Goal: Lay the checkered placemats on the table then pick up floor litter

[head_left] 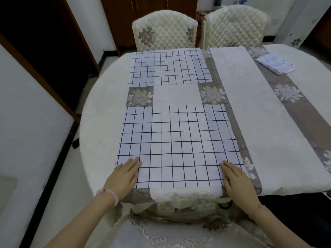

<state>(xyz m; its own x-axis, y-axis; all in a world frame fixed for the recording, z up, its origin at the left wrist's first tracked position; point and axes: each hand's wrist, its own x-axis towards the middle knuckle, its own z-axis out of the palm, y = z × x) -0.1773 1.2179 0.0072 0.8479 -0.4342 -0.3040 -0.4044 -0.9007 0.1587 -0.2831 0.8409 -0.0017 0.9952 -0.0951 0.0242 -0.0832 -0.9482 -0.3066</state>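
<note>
Cream cloth with grey floral bands covered the rounded table [100, 111], and two quilted chairs [164, 29] stood at its far side. On the near half lay a checkered placemat [175, 145], spread flat with its near edge along the table's edge; a small fold showed at its right side. The left hand [125, 176] pressed palm-down on the mat's near left corner, fingers straight and close together, gripping nothing. A pink bead bracelet [111, 193] circled that wrist. The right hand [238, 181] lay flat on the near right corner in the same way, fingers extended and spread only slightly, with nothing held. A second checkered placemat [170, 67] lay open on the far half of the table, in front of the left chair, separated from the near one by a strip of bare cloth. Well off to the right, near the far edge, rested a folded placemat [275, 63]. Whether any litter lay on the floor could not be told.
</note>
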